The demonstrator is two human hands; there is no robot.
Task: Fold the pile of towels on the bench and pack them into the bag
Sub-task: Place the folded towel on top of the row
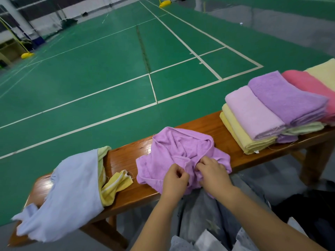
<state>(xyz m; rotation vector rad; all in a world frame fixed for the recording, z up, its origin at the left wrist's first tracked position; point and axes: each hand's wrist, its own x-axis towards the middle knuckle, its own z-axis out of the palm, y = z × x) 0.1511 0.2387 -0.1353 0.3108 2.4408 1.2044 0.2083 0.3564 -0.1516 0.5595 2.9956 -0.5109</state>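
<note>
Bag: a pale blue cloth bag (72, 192) lies on its side at the bench's left end, mouth toward the hands, with yellow striped towels (116, 183) spilling from it.
Towel: a crumpled purple towel (174, 151) lies mid-bench, bunched under and beyond the fingertips.
Left hand (175, 178): fingers curled, pinching the towel's near edge.
Right hand (212, 171): fingers curled, pinching the same edge just beside the left.
Pile: folded towels (272, 113), yellow, lilac, purple, pink, lie well right of the fingers.
Setting: a wooden bench (130, 156) beside a green badminton court (108, 69).
</note>
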